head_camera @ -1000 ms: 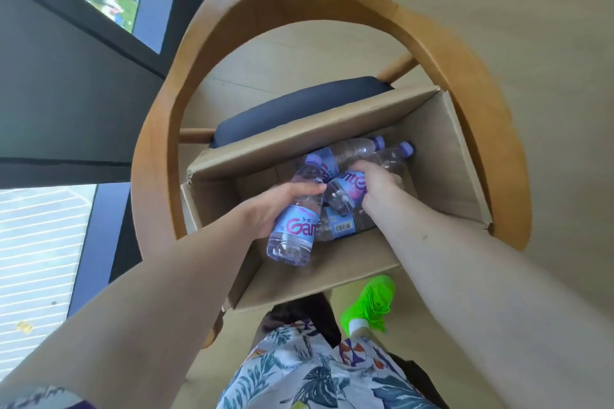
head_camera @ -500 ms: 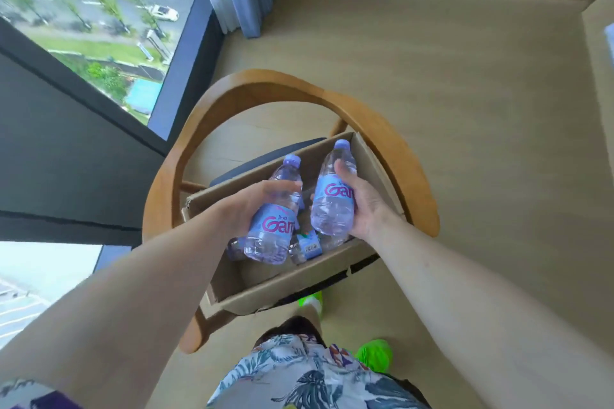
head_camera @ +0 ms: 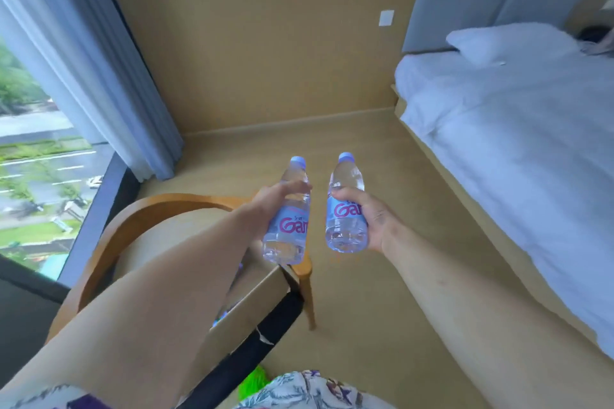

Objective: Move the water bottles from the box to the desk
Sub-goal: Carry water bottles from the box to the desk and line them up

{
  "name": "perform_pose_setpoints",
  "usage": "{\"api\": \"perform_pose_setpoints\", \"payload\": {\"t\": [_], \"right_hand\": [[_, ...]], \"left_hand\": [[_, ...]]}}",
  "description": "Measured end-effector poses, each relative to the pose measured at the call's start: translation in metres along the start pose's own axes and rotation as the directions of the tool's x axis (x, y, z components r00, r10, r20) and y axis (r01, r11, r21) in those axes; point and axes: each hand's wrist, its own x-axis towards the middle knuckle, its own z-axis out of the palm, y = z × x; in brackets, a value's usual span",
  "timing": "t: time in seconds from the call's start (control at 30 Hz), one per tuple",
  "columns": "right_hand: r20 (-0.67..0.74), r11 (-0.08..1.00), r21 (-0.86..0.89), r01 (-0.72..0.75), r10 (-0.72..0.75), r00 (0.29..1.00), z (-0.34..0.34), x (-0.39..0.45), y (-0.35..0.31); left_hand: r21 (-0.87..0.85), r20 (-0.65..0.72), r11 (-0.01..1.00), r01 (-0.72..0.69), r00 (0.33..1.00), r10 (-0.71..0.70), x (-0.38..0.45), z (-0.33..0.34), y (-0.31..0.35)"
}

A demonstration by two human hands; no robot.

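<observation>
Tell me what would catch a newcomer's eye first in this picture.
Two clear plastic water bottles with lilac caps, one gripped in the left hand and one in the right hand, held upright mid-frame. On the right lies a white-sheeted bed; lower left, a curved wooden chair bears a cardboard box.

- You have two hands in view, your left hand (head_camera: 265, 201) and your right hand (head_camera: 373, 219).
- You hold two water bottles clear of the box: the left bottle (head_camera: 289, 219) and the right bottle (head_camera: 346, 209), one per hand.
- Each has one lilac cap, two caps in all.
- You can see one cardboard box (head_camera: 252, 295); the bottles inside it are too hidden to count.
- One wooden chair (head_camera: 159, 209) carries the box.
- One bed (head_camera: 518, 143) with one pillow (head_camera: 508, 41).
- One curtain (head_camera: 83, 60).
</observation>
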Motion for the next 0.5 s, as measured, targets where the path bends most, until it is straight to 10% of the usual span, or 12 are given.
{"api": "perform_pose_setpoints", "payload": {"t": [0.3, 0.5], "right_hand": [[-0.291, 0.947, 0.102, 0.305, -0.265, 0.919, -0.183, -0.144, -0.029], [-0.529, 0.858, 0.198, 0.474, -0.314, 0.789, -0.3, -0.232, -0.009]], "left_hand": [[0.189, 0.301, 0.969, -0.157, 0.949, 0.096, 0.01, 0.237, 0.046], [0.281, 0.632, 0.941, -0.19, 0.774, -0.032, 0.006, 0.41, 0.04]]}}
